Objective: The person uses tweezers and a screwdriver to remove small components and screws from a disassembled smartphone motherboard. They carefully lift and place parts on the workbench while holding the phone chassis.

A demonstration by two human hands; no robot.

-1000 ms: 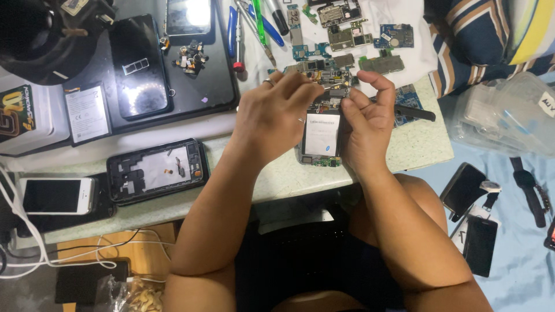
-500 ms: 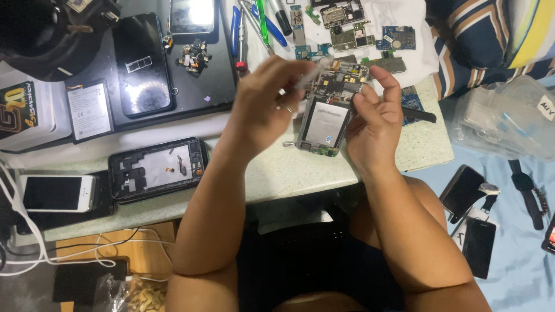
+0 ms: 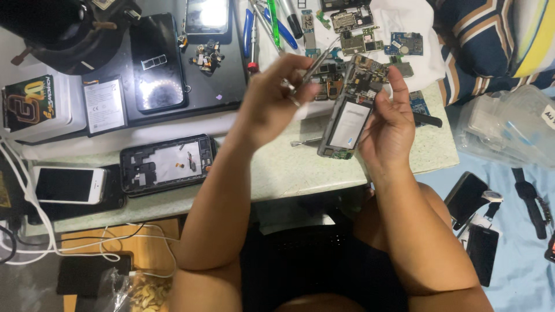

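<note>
Your right hand (image 3: 388, 124) clamps the opened phone (image 3: 348, 118) over the worktop's (image 3: 277, 170) right edge; left hand (image 3: 272, 98) fingers pinch what looks like tweezers (image 3: 309, 72).

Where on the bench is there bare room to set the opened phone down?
Bare speckled benchtop lies between the black phone frame and the opened phone in the right hand. The far edge is crowded with circuit boards and hand tools; the left hand holds tweezers.
</note>
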